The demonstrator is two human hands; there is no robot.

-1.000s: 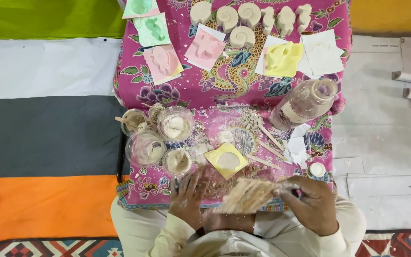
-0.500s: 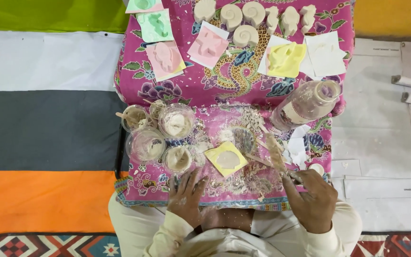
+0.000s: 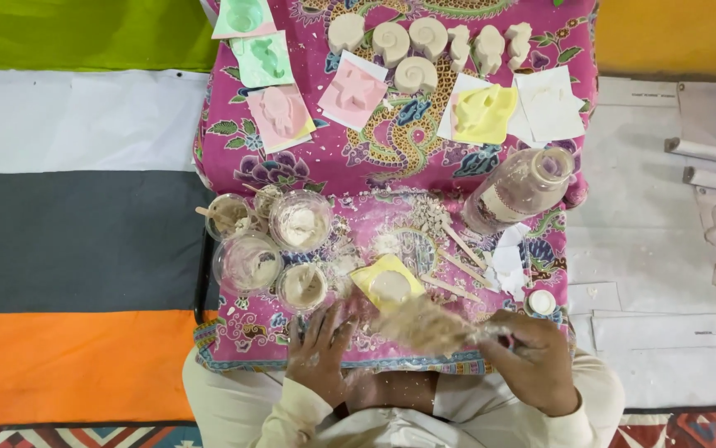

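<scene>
Right hand (image 3: 532,361) was clenched on a blurred pale tool (image 3: 428,325) at the near edge of the pink patterned cloth (image 3: 374,158). Left hand (image 3: 320,353) lay fingers spread on that edge. Just beyond sat a yellow mould (image 3: 387,284), plastic cups (image 3: 300,220) toward its left.

Lighting and picture quality: bright, even, diffuse light; colours saturated.
Shadows soft and faint, no marked direction. Mild sheen on clear bottle (image 3: 517,191). Pale tool (image 3: 424,325) in right hand (image 3: 533,363) smeared by motion blur; far items sharp. Slight softness at frame edges.
</scene>
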